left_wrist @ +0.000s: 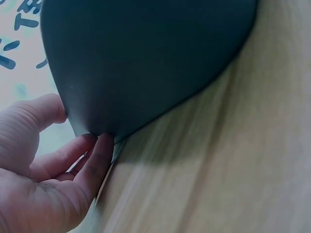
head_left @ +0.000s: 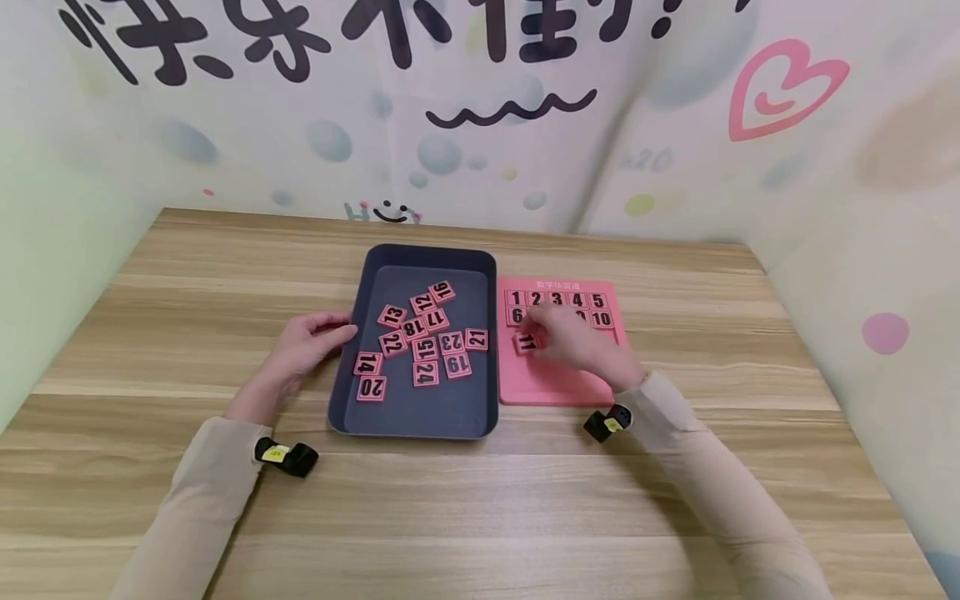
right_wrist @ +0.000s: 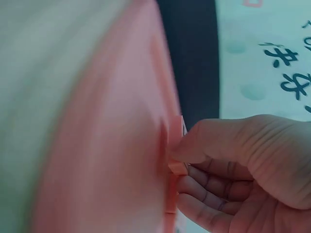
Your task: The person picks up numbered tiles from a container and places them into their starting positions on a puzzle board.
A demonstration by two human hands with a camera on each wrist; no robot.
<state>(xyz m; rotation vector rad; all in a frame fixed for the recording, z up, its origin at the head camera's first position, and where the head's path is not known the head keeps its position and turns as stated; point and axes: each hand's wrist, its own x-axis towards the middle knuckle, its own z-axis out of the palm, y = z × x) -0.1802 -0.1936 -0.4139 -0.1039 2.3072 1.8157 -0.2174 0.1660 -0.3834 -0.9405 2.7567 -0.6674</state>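
My right hand [head_left: 572,337] pinches a pink number tile [head_left: 526,342] marked 11 between thumb and fingers, low over the pink puzzle board [head_left: 551,387]. In the right wrist view the tile [right_wrist: 178,167] shows edge-on at the thumb tip. Tiles 1 to 5 form the board's top row; below it 6 and 10 show, with the middle of that row partly behind the hand. At the left, my left hand [head_left: 300,348] rests its thumb and fingertips against the side of a dark grey tray [head_left: 412,423]; the left wrist view shows the tray's outer wall [left_wrist: 146,63] there.
Several loose tiles [head_left: 425,348] lie in the tray at various angles, some sideways or upside down. The tray stands right beside the board's left edge on a wood-grain table [head_left: 450,517]. Behind the table rises a printed wall covering [head_left: 300,167]. Each wrist wears a black camera [head_left: 300,459].
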